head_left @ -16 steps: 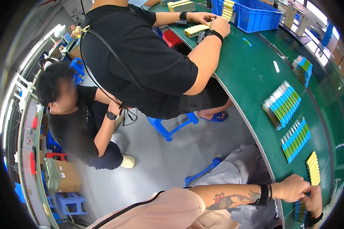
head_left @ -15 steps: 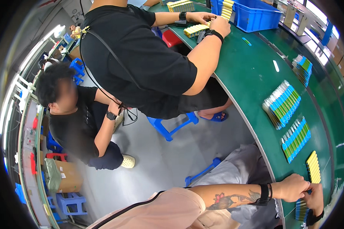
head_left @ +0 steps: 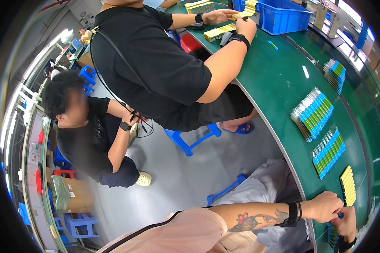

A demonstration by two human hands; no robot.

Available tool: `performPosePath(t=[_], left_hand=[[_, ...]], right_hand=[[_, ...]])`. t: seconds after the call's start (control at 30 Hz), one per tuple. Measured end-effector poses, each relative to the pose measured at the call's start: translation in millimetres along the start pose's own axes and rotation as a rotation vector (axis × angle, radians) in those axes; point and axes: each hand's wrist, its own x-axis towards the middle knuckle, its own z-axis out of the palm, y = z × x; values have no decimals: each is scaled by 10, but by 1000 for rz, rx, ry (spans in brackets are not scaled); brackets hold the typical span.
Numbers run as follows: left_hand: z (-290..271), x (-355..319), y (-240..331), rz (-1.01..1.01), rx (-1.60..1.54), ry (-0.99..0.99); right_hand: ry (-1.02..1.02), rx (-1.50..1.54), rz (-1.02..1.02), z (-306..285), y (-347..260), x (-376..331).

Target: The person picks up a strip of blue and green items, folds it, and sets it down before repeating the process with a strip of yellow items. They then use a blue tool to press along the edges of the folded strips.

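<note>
My left hand (head_left: 324, 206), on the tattooed arm, is closed at the right end of the green table (head_left: 278, 90). Its fingertips meet those of my right hand (head_left: 347, 222), also closed. What they pinch is mostly hidden by the fingers. Under my hands lies a pile of slim blue-and-yellow pieces (head_left: 333, 234), partly covered. Just beyond them stands a row of yellow sticks (head_left: 348, 185). Farther up are a bundle of slim clear packets with blue and green bands (head_left: 329, 154) and a larger similar bundle (head_left: 312, 114).
A co-worker in black (head_left: 152, 63) handles yellow strips (head_left: 219, 32) at the far end, near a blue crate (head_left: 284, 17). Another person (head_left: 90, 130) crouches on the left. A blue stool (head_left: 193, 139) and a cardboard box (head_left: 78, 195) stand on the floor.
My fingers have shifted slightly where they meet, and my right hand has turned a little. The co-worker's left hand has opened along a yellow strip.
</note>
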Motion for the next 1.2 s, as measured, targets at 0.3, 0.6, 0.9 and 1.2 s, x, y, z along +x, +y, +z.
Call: performPosePath(t=[0.3,0.6,0.9,1.2], left_hand=[[17,1,13,17,54,30],[-14,5,-20,3,93,-86],[-33,-8,32,2,35,-22],[-7,3,34,18,120,-49]], right_hand=[[22,-130,-37,-112,402,66],[-46,-171,1,-104,165,-14],[184,-308,-11,-50,349,-128],[9,-203,44,-82,275,-140]])
